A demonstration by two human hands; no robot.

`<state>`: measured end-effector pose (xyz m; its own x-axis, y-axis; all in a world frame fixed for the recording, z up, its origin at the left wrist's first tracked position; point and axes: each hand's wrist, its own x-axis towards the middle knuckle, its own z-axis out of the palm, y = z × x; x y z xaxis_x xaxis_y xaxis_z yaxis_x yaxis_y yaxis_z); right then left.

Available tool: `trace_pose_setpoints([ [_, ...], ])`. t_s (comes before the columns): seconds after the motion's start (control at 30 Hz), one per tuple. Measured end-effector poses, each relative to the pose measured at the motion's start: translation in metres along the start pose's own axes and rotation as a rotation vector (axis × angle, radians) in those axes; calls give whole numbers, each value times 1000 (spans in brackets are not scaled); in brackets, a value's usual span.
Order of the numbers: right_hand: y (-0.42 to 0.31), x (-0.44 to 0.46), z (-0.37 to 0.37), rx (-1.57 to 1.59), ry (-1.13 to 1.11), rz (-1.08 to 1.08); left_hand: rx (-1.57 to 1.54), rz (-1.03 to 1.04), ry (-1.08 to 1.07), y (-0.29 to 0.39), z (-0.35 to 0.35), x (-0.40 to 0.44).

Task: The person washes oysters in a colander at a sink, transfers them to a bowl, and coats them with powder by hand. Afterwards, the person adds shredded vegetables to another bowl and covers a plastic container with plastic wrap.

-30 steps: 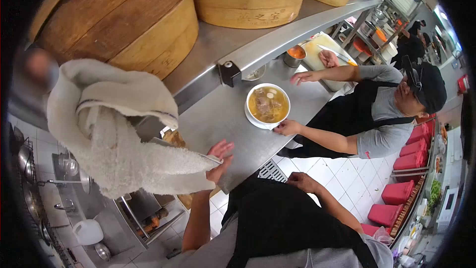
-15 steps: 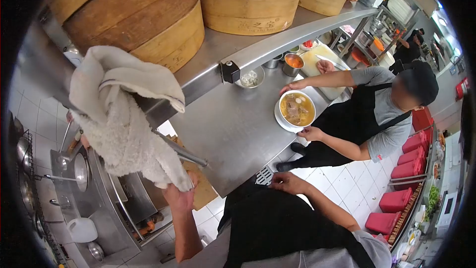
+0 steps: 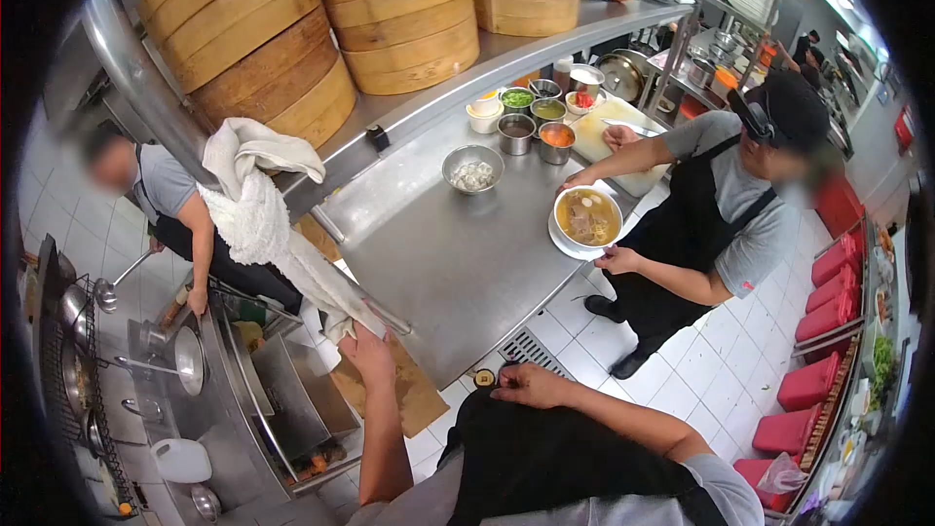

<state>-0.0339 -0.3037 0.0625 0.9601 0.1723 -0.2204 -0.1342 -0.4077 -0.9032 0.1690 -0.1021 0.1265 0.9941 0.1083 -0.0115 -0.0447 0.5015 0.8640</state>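
My left hand (image 3: 370,357) is closed on the lower end of a white terry towel (image 3: 255,214). The towel is draped over the metal frame under the shelf and hangs stretched down to my fingers. In front of my black apron (image 3: 545,443), my right hand (image 3: 534,387) is curled with its fingers together. Whatever it holds, if anything, is hidden. Across the steel table (image 3: 419,263), a co-worker's two hands are at a white bowl (image 3: 587,217) of soup with noodles and meat, set on a white plate.
Bamboo steamers (image 3: 399,19) are stacked on the shelf above the table. A metal bowl (image 3: 473,169) of pale food, several small containers and a cutting board (image 3: 623,141) stand at the back. Another person (image 3: 170,185) is at the left by a wok station. Red bins (image 3: 799,414) line the right.
The view has shifted, showing more of the table and a second person at left. My left hand stays at the towel's end. The co-worker's hands remain at the soup bowl.
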Motion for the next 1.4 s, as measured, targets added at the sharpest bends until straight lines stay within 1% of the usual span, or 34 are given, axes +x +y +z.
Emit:
trace_pose_setpoints([
  [0.03,1,-7,3,1,4,9,-34,13,118,-1,3,-5],
  [0.1,3,-22,9,36,31,19,9,5,82,-33,-29,10],
  [0.17,5,-37,14,52,51,32,61,3,20,-36,-33,3],
  [0.23,7,-48,18,57,65,35,131,18,-71,-6,-6,-18],
  [0.33,-2,-59,23,9,27,42,-46,-110,29,-4,7,-41],
  [0.43,-14,-63,30,48,29,-41,-117,-191,-142,-7,-6,-50],
  [0.47,-19,-61,29,34,66,-90,-161,-221,-162,-7,-9,-58],
  [0.5,-25,-58,27,22,105,-139,-206,-301,-152,-8,-13,-61],
  [0.57,-44,-47,19,14,196,-217,-295,-465,-136,-12,-26,-65],
  [0.67,-103,-31,-6,1,370,-321,-300,-533,-376,-3,-42,-73],
  [0.7,-127,-27,-13,-21,435,-368,-260,-563,-394,6,-37,-79],
  [0.77,-170,-15,-26,-100,489,-486,-184,-613,-436,26,-21,-88],
  [0.87,-214,18,-29,-148,657,-785,97,-584,-617,0,-35,-67],
  [0.93,-223,38,-23,-134,558,-727,215,-269,-566,14,-6,-85],
  [0.97,-225,48,-19,-127,508,-696,250,-176,-587,13,-5,-82],
  [1.0,-220,59,-11,-106,536,-684,286,-81,-602,12,-3,-79],
  [1.03,-211,66,-10,-123,498,-640,320,13,-612,11,-1,-76],
  [1.1,-195,77,-13,-155,441,-547,426,46,-712,7,-10,-58],
  [1.13,-186,81,-19,-71,448,-598,386,-8,-739,10,-7,-53],
  [1.17,-177,83,-28,-25,399,-597,347,-63,-762,13,-3,-49],
  [1.23,-156,81,-48,68,305,-593,106,-336,-730,46,13,-55],
  [1.27,-150,78,-55,95,302,-624,100,-231,-760,49,16,-51],
  [1.33,-143,71,-63,2,296,-614,144,-13,-829,52,28,-47],
  [1.4,-124,72,-54,-48,268,-574,188,82,-996,45,40,-40],
])
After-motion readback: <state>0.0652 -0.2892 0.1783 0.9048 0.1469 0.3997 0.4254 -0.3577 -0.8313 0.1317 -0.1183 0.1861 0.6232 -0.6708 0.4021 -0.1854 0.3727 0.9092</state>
